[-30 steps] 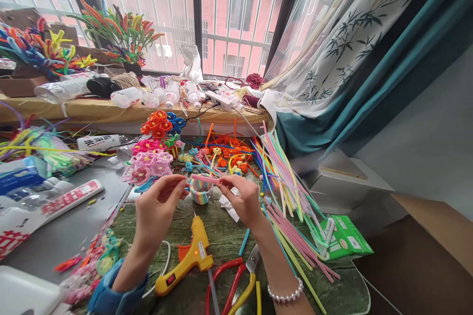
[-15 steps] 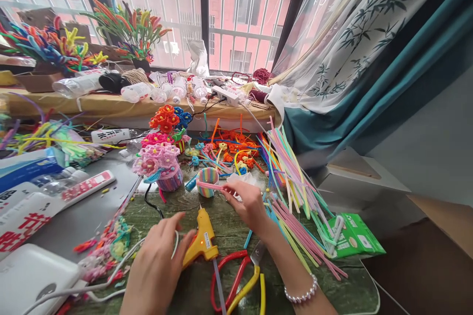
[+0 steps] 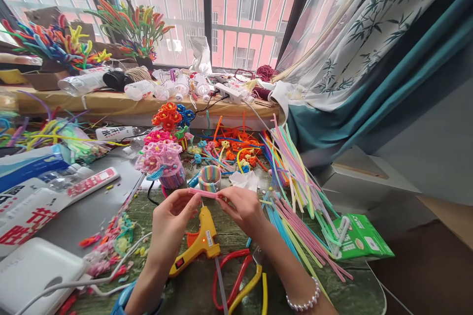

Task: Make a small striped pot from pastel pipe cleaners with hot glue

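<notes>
Your left grip, up from the yellow plastic glue gun below, joins your right grip, both pinching the slim fuzzy pink strip, likely steadying it.

The dark-green marbled counter carries a yellow plastic glue gun between left grip and right grip — beyond both, a pastel-striped round cup; nearer, red-and-yellow-handled metal scissors.
</notes>
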The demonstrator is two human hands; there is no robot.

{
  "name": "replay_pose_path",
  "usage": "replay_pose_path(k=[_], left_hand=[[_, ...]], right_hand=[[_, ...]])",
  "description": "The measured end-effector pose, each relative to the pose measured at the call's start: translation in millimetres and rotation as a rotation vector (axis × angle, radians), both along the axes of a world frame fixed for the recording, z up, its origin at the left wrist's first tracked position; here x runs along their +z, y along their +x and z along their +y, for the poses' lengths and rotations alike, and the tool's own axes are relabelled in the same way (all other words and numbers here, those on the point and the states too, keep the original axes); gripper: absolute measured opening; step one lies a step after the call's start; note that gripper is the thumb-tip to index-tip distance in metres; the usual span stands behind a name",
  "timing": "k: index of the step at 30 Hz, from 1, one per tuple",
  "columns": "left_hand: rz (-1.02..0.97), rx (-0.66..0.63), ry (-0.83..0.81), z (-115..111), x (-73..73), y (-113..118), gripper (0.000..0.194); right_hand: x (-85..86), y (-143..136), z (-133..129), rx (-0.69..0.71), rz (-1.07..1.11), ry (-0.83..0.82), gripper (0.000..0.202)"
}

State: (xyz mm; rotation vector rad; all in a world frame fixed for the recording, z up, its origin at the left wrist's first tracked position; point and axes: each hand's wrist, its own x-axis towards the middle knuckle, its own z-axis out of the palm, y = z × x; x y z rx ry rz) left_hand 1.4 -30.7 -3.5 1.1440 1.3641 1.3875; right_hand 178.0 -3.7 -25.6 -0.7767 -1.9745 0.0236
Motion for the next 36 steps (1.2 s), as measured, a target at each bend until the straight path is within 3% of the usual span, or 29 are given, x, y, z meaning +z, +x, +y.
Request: replay_pose_path(k=[8,19,36], left_hand=[[-0.031,0.024,0.004,1.4,5.4,2.7,0.030],[0.025,0.062,0.026,1.5,0.0,1.5,0.029],[0.147,0.070,0.003,2.6,5.2,-6.1,0.037]], right_hand=[[1.8,-1.1,-0.8,-0.014,-0.042,0.029,0.018],[7.8,-1.3,-2.2,-0.020,-0.060,0.094,0.016],[6.1,0.0,-3.0,0.033,-0.017,-0.008,0.017]])
